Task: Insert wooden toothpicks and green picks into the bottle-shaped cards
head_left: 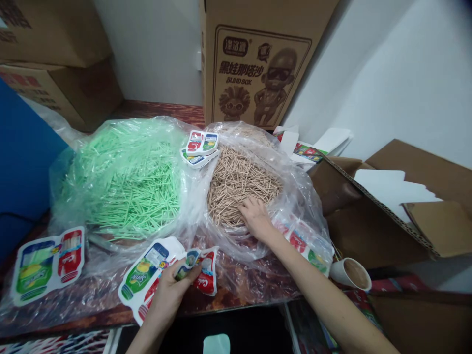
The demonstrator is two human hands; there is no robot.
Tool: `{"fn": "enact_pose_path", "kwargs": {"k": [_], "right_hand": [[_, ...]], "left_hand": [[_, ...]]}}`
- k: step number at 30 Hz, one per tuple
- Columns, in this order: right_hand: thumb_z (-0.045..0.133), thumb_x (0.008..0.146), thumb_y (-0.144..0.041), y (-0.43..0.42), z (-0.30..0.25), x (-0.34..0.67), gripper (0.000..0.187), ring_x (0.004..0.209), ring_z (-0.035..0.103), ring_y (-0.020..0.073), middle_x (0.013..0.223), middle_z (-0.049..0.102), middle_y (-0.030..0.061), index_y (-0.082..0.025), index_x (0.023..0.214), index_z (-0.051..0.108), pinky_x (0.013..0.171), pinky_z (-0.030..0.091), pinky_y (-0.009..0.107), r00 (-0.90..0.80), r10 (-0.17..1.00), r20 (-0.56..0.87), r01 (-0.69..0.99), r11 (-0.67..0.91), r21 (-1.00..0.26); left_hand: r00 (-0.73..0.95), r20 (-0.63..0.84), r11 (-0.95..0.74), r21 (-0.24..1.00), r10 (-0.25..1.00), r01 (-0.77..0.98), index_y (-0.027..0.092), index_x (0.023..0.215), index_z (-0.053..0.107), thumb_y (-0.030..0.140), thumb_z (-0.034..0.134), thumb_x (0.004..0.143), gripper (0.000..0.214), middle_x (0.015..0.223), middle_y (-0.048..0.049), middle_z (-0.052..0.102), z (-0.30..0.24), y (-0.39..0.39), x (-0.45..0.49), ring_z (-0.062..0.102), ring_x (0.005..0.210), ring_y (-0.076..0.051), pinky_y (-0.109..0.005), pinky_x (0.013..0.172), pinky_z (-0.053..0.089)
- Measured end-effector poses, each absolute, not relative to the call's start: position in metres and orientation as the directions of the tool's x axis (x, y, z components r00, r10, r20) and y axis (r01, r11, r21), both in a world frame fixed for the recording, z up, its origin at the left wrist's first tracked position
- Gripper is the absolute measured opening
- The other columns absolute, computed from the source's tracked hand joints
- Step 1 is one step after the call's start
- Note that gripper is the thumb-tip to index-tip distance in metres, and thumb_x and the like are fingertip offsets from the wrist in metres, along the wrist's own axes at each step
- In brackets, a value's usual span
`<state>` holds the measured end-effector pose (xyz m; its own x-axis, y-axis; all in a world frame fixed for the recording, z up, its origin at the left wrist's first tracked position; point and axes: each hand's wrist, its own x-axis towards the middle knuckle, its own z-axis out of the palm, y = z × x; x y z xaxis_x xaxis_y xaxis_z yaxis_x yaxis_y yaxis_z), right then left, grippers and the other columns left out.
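Note:
My left hand [167, 292] is closed on a printed bottle-shaped packet [147, 275] at the table's front edge, thumb on top. My right hand [254, 216] reaches into an open plastic bag of tan wooden sticks [236, 182], fingers curled down into the pile; what they hold is hidden. To the left, a second clear bag is full of green sticks [129, 182]. Two more printed packets [201, 147] lie stacked between the bags at the back. Another filled packet [47, 265] lies at the front left.
A tall printed cardboard box [258, 64] stands at the back, with more boxes [59, 54] at the back left. An open carton [398, 206] holding white sheets sits on the right. A paper cup [352, 273] lies by my right forearm. A blue panel [22, 157] lines the left.

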<state>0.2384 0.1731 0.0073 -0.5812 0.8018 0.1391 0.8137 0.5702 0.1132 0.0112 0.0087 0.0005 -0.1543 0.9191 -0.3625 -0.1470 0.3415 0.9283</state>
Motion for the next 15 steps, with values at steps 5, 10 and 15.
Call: {"fn": "enact_pose_path", "kwargs": {"k": [5,10,15], "right_hand": [[0.050,0.089,-0.013,0.183,0.010,0.231,0.017,0.094,0.046,0.0260,0.096,0.061,0.0125,-0.015,0.084,0.066,0.079,0.030,0.038,-0.620,0.780,0.087,0.781,0.602,0.166],[0.048,0.089,-0.011,0.182,-0.002,0.235,0.018,0.094,0.046,0.0264,0.097,0.061,0.0136,-0.014,0.088,0.065,0.080,0.030,0.038,-0.636,0.764,0.111,0.770,0.617,0.165],[0.047,0.089,-0.013,0.188,-0.011,0.244,0.018,0.093,0.048,0.0246,0.094,0.063,0.0118,-0.016,0.084,0.063,0.085,0.030,0.037,-0.543,0.829,0.135,0.813,0.559,-0.163]], "left_hand": [[-0.111,-0.379,0.356,0.917,0.919,-0.182,0.016,0.067,0.066,0.046,0.077,0.064,0.032,0.065,0.0008,0.064,0.004,0.011,0.016,0.053,0.061,-0.014,-0.022,0.060,0.042],[-0.136,-0.377,0.354,0.920,0.916,-0.170,0.016,0.067,0.066,0.046,0.076,0.065,0.032,0.065,0.0006,0.062,0.008,0.010,0.011,0.052,0.062,-0.014,-0.022,0.061,0.042],[-0.180,-0.371,0.346,0.925,0.911,-0.156,0.016,0.068,0.068,0.050,0.077,0.062,0.036,0.067,-0.0004,0.064,0.003,0.007,0.001,0.055,0.065,-0.016,-0.024,0.065,0.045]]}}
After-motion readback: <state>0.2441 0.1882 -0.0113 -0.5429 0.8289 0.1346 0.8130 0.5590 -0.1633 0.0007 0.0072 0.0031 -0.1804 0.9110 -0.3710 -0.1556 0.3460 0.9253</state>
